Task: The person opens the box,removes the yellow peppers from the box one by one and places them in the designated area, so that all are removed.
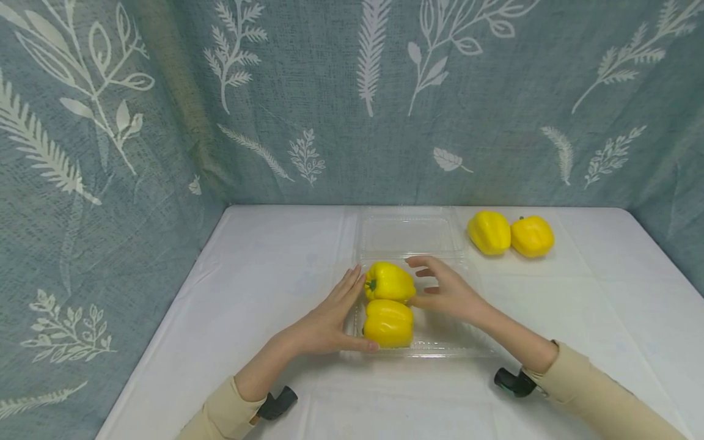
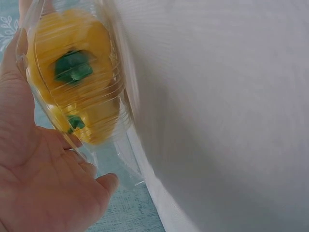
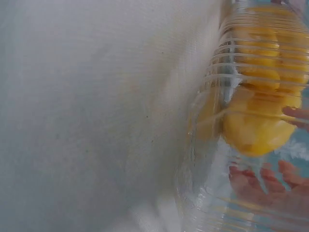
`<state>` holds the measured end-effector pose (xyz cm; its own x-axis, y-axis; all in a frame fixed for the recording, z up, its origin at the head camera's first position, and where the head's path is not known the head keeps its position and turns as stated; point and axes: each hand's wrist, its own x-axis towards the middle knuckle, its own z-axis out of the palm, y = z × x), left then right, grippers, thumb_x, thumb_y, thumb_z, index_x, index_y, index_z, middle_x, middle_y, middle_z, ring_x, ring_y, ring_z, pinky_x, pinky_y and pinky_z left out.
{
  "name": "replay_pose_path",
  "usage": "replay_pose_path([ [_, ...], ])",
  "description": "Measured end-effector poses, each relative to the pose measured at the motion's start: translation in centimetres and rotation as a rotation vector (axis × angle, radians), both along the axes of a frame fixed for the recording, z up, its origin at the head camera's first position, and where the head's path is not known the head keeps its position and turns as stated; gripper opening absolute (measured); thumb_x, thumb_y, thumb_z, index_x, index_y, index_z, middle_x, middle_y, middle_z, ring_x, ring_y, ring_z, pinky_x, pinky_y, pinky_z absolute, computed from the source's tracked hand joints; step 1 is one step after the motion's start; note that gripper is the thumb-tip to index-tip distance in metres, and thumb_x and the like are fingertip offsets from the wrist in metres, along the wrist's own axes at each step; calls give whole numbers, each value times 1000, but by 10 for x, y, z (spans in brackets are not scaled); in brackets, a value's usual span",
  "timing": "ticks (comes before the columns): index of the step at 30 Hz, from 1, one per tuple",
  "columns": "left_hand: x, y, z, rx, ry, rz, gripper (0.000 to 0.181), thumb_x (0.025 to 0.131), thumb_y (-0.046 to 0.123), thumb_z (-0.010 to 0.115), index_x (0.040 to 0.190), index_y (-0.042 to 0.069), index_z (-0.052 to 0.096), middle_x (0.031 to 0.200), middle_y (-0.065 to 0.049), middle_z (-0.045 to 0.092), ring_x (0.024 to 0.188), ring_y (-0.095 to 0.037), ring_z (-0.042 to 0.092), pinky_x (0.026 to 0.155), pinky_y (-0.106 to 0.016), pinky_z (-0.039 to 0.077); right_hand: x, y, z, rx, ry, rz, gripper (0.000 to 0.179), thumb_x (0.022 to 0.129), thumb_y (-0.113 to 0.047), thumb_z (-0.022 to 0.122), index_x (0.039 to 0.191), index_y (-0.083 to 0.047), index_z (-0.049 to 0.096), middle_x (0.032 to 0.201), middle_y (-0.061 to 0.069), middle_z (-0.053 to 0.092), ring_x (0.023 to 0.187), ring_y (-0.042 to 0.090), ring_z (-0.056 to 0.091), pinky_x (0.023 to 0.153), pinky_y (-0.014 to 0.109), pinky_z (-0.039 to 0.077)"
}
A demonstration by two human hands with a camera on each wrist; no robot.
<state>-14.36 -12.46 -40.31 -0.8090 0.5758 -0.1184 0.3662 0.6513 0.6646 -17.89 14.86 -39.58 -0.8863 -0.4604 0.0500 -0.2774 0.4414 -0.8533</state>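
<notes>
Two yellow bell peppers, a far one [image 1: 392, 280] and a near one [image 1: 388, 324], lie side by side in the left part of a clear plastic clamshell box [image 1: 451, 342]. Its lid [image 1: 409, 235] is folded back behind. My left hand [image 1: 324, 321] rests along the box's left wall, fingers extended and thumb at the front corner. Through that wall the left wrist view shows the green stems [image 2: 73, 67]. My right hand [image 1: 448, 293] hovers over the box, fingers bent and spread, thumb close to the far pepper's right end; contact there is unclear.
Two more yellow peppers, a left one [image 1: 489, 233] and a right one [image 1: 532, 236], sit together on the white table [image 1: 599, 293] behind the box to the right. A patterned blue-green curtain [image 1: 330, 91] hangs along the back and sides.
</notes>
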Motion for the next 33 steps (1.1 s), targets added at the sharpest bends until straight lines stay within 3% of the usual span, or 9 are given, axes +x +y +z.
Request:
replay_pose_path([
  [11, 1, 1, 1, -1, 0, 0, 123, 74, 61, 76, 157, 20, -6, 162, 2, -16, 146, -13, -13, 117, -50, 10, -1, -6, -4, 6, 14, 47, 64, 83, -2, 74, 139, -3, 44, 142, 18, 43, 127, 40, 47, 95, 47, 51],
  [33, 1, 3, 1, -2, 1, 6, 123, 74, 62, 75, 157, 19, -6, 162, 4, -17, 146, -12, -14, 117, -49, 11, 0, -10, -9, 34, 54, 25, 71, 80, 2, 76, 142, -6, 42, 139, 17, 44, 124, 37, 48, 94, 42, 52],
])
